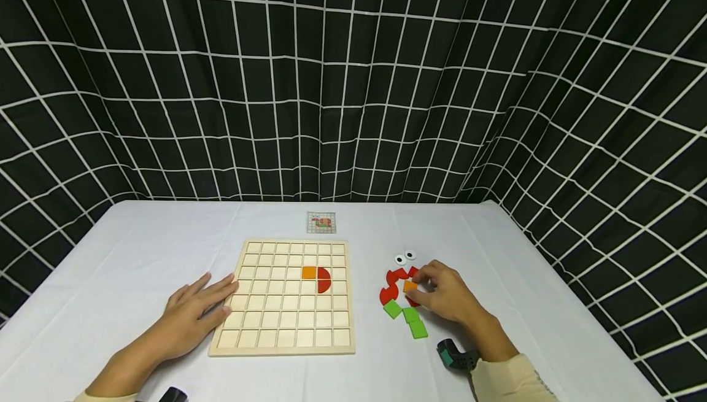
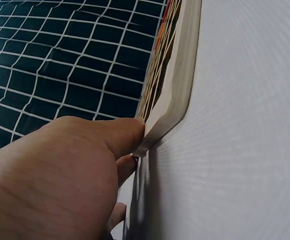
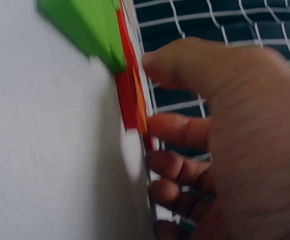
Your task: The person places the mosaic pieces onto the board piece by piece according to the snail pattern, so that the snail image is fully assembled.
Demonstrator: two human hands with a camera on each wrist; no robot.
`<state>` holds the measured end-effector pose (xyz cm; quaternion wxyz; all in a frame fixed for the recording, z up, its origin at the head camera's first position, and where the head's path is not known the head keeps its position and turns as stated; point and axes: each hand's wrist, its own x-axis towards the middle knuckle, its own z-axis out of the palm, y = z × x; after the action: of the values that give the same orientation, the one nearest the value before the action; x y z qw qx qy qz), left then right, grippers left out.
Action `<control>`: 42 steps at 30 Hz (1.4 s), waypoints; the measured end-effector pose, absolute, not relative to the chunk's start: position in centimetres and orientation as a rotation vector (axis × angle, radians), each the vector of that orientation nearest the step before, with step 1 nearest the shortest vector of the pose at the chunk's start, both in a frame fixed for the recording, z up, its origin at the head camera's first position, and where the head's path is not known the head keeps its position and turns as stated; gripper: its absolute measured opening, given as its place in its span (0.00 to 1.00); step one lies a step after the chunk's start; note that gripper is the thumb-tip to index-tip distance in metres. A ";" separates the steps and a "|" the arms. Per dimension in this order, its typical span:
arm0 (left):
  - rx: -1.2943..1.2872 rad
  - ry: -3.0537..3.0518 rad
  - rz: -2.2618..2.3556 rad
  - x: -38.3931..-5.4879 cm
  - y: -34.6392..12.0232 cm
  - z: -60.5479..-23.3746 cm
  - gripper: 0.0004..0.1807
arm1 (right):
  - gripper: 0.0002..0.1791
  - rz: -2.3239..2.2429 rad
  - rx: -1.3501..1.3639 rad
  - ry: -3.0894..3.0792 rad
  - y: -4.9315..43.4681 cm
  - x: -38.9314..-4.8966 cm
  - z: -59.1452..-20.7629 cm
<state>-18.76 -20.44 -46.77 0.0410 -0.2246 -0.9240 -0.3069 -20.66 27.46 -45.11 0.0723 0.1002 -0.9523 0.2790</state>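
A wooden grid board (image 1: 282, 351) lies on the table with an orange square tile (image 1: 309, 272) and two red quarter-round tiles (image 1: 323, 285) in its cells. My left hand (image 1: 193, 316) rests at the board's left edge, fingers spread, the thumb against the rim in the left wrist view. Right of the board, my right hand (image 1: 447, 291) reaches over a group of loose tiles. Its thumb and index finger are apart, either side of a loose orange tile (image 1: 410, 286). Red tiles (image 1: 389, 294) lie around that one, and green tiles (image 1: 411, 315) are nearer me.
Two round eye pieces (image 1: 405, 258) lie beyond the loose tiles. A small picture card (image 1: 321, 223) of a coloured figure on a grid sits behind the board. A black curtain (image 1: 293, 83) with white grid lines surrounds the white table (image 1: 182, 230).
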 end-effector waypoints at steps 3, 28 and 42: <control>-0.694 -2.828 -0.936 -18.8 -20.5 -46.7 0.24 | 0.09 0.808 0.252 -2.885 26.6 -20.6 -45.0; -0.673 -2.847 -0.928 -18.8 -20.4 -46.6 0.24 | 0.12 0.755 0.330 -2.780 26.4 -20.4 -44.8; -0.677 -2.851 -0.953 -18.8 -20.5 -46.9 0.25 | 0.12 0.814 0.549 -2.578 26.0 -20.2 -43.9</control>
<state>-18.81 -20.51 -46.91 0.0299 -0.2195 -0.9248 -0.3092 -20.22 25.98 -43.85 0.1901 0.1954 -0.9175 0.2896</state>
